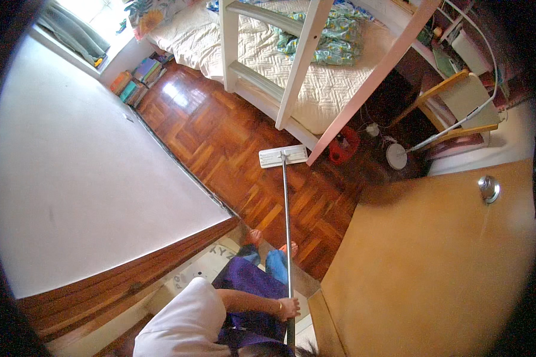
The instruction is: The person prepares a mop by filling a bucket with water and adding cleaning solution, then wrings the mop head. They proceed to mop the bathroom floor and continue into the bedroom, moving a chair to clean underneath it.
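Note:
My left hand (289, 309) is closed around the pole of a flat mop (287, 214), just above its dark lower grip. The metal pole runs away from me to a white rectangular mop head (283, 156). That head lies on the parquet floor (232, 147), close to the foot of a white and pink bunk bed. A gold-coloured bracelet is on my left wrist. My right hand is out of view. My feet stand in a doorway behind the mop, beside a patterned mat or board (196, 270) bearing letters.
A bed ladder (295, 67) and quilted mattress (330, 93) are ahead. A wooden door (429, 254) stands at right, a white wall (94, 178) at left. Books (134, 89) line the far wall. A red object (344, 145), cables, a round white lamp base (396, 156) and a chair (464, 102) are at right.

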Tool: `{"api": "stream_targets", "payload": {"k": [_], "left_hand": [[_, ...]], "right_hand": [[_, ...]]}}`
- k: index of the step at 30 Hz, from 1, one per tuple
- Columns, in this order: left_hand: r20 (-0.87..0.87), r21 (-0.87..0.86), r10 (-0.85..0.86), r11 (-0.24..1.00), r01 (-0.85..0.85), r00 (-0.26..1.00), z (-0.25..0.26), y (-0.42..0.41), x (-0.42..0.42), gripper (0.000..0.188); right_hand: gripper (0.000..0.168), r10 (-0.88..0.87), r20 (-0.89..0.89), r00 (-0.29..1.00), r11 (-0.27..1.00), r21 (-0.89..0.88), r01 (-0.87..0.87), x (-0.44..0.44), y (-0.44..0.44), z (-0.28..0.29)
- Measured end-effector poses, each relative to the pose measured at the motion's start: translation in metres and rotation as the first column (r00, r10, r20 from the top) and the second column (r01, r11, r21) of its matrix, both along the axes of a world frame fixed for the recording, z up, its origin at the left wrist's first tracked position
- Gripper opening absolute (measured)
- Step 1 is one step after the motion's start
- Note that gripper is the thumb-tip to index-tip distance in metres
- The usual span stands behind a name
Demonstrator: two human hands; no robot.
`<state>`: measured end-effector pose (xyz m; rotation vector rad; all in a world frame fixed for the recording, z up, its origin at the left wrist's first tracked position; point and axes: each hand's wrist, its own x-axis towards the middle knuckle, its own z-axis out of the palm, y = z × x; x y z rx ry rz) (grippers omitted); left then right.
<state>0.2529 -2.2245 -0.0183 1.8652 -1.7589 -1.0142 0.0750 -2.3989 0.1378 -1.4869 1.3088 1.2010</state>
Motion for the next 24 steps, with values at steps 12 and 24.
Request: {"api": "stream_targets", "payload": {"k": [12,24], "left_hand": [[-0.754,-0.506,-0.101,0.72,-0.476,0.649,0.045,0.005,-0.146,0.021],[0.269,0.493,0.018,0.856,-0.153,0.963,-0.104,0.271,0.161,0.022]], "right_hand": [[0.039,-0.071,-0.122,0.99,0.995,-0.082,0.061,-0.076,0.078,0.071],[0.02,0.118,0.757,0.643,0.871,0.232,-0.434,0.161,0.219,-0.079]]}}
